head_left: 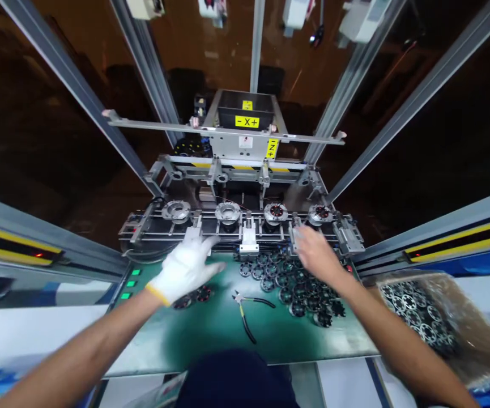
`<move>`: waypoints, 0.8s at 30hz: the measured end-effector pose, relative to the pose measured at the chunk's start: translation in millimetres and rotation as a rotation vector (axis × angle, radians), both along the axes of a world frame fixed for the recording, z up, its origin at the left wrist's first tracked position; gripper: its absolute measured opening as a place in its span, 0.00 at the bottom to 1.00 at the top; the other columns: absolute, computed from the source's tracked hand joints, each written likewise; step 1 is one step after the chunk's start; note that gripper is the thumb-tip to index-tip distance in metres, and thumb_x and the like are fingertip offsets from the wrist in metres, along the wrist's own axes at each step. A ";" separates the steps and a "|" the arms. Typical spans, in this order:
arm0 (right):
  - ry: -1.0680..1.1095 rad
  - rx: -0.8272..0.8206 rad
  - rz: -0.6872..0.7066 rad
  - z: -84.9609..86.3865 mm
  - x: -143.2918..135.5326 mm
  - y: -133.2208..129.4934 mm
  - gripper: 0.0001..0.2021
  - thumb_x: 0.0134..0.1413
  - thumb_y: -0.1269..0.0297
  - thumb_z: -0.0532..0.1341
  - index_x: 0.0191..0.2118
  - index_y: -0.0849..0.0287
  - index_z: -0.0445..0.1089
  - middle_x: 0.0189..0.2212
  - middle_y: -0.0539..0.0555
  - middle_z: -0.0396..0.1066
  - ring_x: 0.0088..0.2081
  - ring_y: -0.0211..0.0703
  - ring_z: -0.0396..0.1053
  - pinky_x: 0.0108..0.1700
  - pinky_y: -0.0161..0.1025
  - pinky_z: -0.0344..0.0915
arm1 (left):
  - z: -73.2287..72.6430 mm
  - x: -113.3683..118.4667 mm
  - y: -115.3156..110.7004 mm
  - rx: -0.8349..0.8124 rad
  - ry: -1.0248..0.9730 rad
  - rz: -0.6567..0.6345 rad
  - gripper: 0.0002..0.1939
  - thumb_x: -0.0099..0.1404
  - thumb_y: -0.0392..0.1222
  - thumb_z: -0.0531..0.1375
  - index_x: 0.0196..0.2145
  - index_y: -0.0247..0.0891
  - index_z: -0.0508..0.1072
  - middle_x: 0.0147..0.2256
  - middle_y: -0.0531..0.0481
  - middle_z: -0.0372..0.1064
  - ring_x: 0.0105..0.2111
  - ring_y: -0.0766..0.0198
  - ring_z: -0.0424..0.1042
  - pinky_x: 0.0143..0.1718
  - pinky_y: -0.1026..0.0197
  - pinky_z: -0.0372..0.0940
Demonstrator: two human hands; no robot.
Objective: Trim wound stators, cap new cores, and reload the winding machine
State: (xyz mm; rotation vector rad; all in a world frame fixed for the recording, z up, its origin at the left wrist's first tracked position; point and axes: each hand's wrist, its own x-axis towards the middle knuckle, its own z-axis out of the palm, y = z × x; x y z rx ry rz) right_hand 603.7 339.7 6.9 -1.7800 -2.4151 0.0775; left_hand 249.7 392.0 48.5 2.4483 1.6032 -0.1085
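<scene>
My left hand point(187, 269), in a white glove, has its fingers spread and looks empty. Its fingertips are by a metal clamp block point(194, 231) at the machine's front, below two bare ring-shaped holders, the left one point(176, 211) and its neighbour point(228, 212). My bare right hand point(318, 252) is at another clamp block point(296, 233) on the right; its fingers are blurred and partly hidden. Behind it a round slotted core with dark and red parts point(322, 212) sits in the rightmost holder. A similar core point(276, 211) sits in the holder beside that.
Wire cutters point(245, 311) lie spread on the green mat point(211, 340). Many black slotted cores point(285, 283) are heaped right of them; a few point(203, 293) lie near my left wrist. A lined carton point(469, 328) with metal cores stands right. Safety light bars point(461, 241) flank the frame.
</scene>
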 end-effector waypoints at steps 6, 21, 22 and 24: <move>-0.136 -0.092 -0.245 31.8 121.8 67.2 0.26 0.53 0.78 0.64 0.59 0.59 0.73 0.69 0.69 0.54 0.70 0.72 0.50 0.62 0.69 0.60 | 17.3 174.0 95.1 -0.082 0.021 -0.173 0.40 0.60 0.66 0.59 0.65 0.44 0.65 0.55 0.36 0.70 0.52 0.44 0.74 0.50 0.52 0.69; 0.029 -0.474 -0.231 -1.6 155.7 139.3 0.12 0.54 0.67 0.72 0.45 0.61 0.77 0.69 0.58 0.57 0.72 0.63 0.48 0.69 0.68 0.50 | -19.4 230.8 133.4 -0.182 0.199 -0.185 0.28 0.69 0.63 0.56 0.50 0.34 0.76 0.52 0.36 0.73 0.50 0.51 0.74 0.50 0.48 0.69; 0.072 -0.465 -0.224 5.8 156.8 140.7 0.10 0.50 0.69 0.73 0.40 0.61 0.78 0.68 0.58 0.59 0.71 0.63 0.49 0.69 0.66 0.50 | -22.6 232.3 135.9 -0.203 0.204 -0.181 0.28 0.70 0.62 0.56 0.51 0.34 0.75 0.53 0.37 0.73 0.50 0.52 0.74 0.51 0.47 0.69; 0.178 -0.438 -0.205 24.8 158.7 138.1 0.08 0.43 0.72 0.75 0.31 0.60 0.79 0.66 0.59 0.64 0.70 0.64 0.53 0.70 0.60 0.51 | -27.4 234.3 140.4 -0.238 0.205 -0.177 0.27 0.70 0.61 0.57 0.51 0.34 0.74 0.54 0.39 0.72 0.51 0.53 0.74 0.52 0.46 0.69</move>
